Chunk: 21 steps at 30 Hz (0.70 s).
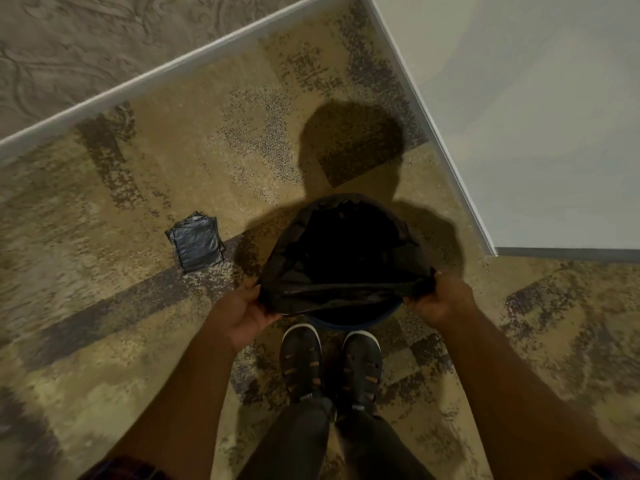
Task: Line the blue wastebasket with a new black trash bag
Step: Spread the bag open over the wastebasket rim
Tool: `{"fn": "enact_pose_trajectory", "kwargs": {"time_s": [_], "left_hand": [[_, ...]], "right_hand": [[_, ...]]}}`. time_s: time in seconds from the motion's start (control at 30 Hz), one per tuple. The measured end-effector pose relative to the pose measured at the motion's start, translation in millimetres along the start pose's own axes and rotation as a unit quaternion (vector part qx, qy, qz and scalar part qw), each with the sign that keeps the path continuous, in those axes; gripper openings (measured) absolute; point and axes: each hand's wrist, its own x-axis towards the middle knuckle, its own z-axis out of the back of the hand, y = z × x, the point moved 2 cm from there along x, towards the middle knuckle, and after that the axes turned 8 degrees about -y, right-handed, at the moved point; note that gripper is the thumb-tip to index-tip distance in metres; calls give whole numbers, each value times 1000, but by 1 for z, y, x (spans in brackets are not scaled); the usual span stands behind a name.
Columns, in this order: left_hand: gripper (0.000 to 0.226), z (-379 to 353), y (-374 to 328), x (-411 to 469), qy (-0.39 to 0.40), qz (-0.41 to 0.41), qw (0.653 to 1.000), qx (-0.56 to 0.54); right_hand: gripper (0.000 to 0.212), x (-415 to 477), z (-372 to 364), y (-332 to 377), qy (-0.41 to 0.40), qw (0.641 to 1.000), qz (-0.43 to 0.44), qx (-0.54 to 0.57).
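A black trash bag [346, 251] hangs open inside the blue wastebasket [343, 325], which stands on the carpet just ahead of my shoes. Only a thin arc of the basket's blue rim shows at the near side; the bag covers the rest. The bag's far edge is draped over the far rim. My left hand [242, 306] grips the bag's near edge at the left, and my right hand [440, 297] grips it at the right. Between them the near edge is pulled taut, slightly inside the near rim.
A stack of folded black bags [196, 241] lies on the carpet to the left of the basket. White baseboards [166, 69] and walls close the corner behind and to the right. My two dark shoes [329, 362] stand right against the basket.
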Motion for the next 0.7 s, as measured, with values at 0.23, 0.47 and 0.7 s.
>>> {"fn": "enact_pose_trajectory", "kwargs": {"time_s": [0.23,0.47,0.7], "left_hand": [[36,-6,33,6,-40,-46,998,-10],[32,-13,51,25,-132,-122,981,77],[29,-17,50,49,-257,-256,906,217]], "right_hand": [[43,22,14,-13,-10,998,20,-52],[35,40,22,-39,-40,975,102,-193],[32,62,18,-53,-50,966,123,-220]]}}
